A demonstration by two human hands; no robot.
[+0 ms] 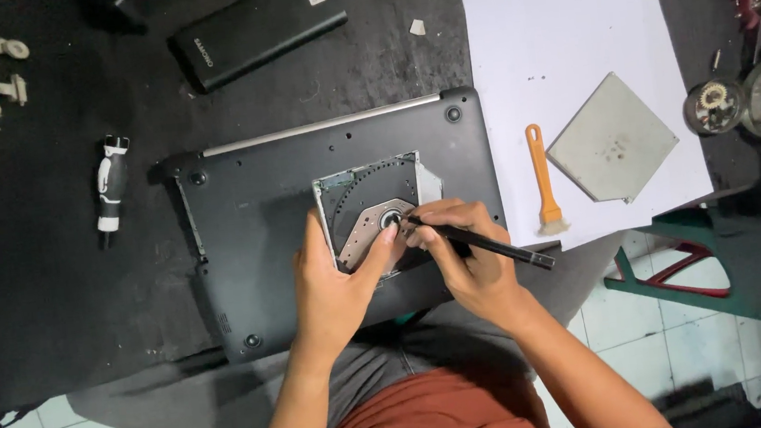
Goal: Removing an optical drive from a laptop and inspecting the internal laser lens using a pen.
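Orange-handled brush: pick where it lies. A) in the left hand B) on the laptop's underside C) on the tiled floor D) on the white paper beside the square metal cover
D: the orange-handled brush lies on the white paper, left of the square metal cover, untouched by either hand.

Left hand point(336, 287) steadied optical drive point(371, 210) on upturned black laptop point(253, 225); right hand point(467, 257) held thin black screwdriver point(484, 243), tip at drive hub. Orange brush point(543, 181), metal plate point(610, 137) lay on white paper point(548, 34).
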